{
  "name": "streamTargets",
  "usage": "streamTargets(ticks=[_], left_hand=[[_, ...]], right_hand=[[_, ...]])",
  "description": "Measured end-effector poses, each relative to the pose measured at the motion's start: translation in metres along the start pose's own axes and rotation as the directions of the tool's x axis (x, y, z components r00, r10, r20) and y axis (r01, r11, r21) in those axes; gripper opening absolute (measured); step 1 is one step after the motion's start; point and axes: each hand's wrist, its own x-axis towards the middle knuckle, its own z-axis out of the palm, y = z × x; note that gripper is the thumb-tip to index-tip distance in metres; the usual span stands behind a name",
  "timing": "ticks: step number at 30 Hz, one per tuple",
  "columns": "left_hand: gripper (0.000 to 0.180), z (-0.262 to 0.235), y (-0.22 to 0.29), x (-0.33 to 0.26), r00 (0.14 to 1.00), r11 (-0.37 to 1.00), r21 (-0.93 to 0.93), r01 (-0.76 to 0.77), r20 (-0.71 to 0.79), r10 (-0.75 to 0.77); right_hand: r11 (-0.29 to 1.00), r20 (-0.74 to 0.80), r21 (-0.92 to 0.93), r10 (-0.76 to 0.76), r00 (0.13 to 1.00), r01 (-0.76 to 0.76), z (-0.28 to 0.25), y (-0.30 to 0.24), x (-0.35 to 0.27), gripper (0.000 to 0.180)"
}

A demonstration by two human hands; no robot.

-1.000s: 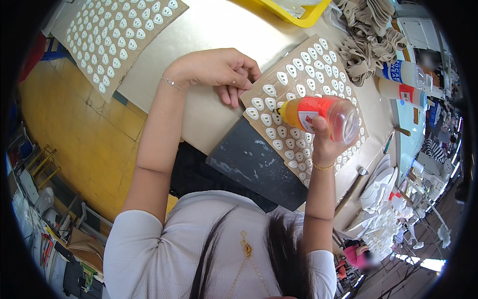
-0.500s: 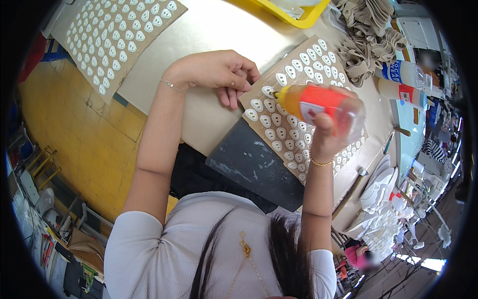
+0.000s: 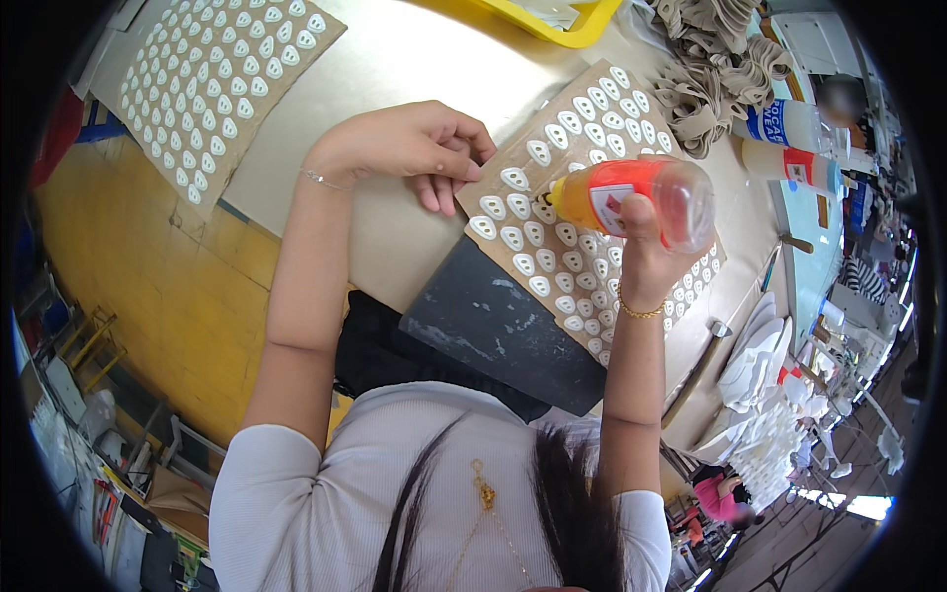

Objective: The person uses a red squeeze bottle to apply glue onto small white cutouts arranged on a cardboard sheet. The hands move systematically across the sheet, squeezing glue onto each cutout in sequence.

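Note:
My right hand (image 3: 646, 232) is wrapped around a squeeze bottle (image 3: 629, 202) with a red label and yellowish liquid inside. The bottle is tilted, its yellow cap and dark narrow tip pointing left and down at small white rounded-triangle pieces with holes (image 3: 518, 205). These lie in rows across a brown cardboard sheet (image 3: 577, 81). Along the sheet's left edge, my left hand (image 3: 429, 158) is closed, fingers curled under, with thumb and forefinger at the cardboard's edge. Whether the tip touches a piece is hard to see.
A second cardboard sheet (image 3: 264, 104) of white pieces lies at far left. Under the near sheet sits a dark board (image 3: 503, 316). A yellow tray (image 3: 582, 28), stacked beige cutouts (image 3: 695, 109), bottles (image 3: 789, 126), a hammer (image 3: 702, 370) and white cutouts (image 3: 755, 370) surround the work.
The bottle's tip has moved to another piece, slightly nearer to me. My left hand stays by the cardboard's edge. The whole view has shifted a little.

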Motion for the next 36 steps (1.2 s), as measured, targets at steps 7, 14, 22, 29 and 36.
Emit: streamTargets(ticks=[7,14,22,29,36], left_hand=[[0.027,0.0,0.003,-0.001,0.999,1.0,0.001,0.025,-0.033,-0.025],[0.032,0.0,0.004,0.002,0.999,1.0,-0.009,0.018,-0.031,-0.018],[0.033,0.001,0.006,0.002,0.999,0.999,-0.035,0.039,-0.027,-0.04],[0.032,0.002,0.006,0.003,0.998,0.998,-0.043,0.053,-0.024,-0.054],[0.033,0.002,0.007,0.003,0.998,0.994,-0.094,0.052,-0.021,-0.054]], right_hand=[[0.98,-0.206,0.188,-0.027,0.978,0.066,-0.01,0.016,0.012,0.065],[0.969,-0.262,0.191,-0.104,0.959,0.157,-0.009,0.013,0.014,0.073],[0.904,-0.637,0.161,-0.212,0.741,0.396,-0.052,0.005,0.045,0.076],[0.948,-0.42,0.307,0.055,0.906,0.085,-0.065,0.006,0.034,0.076],[0.974,-0.266,0.21,-0.02,0.964,0.079,-0.042,0.035,0.044,0.044]])
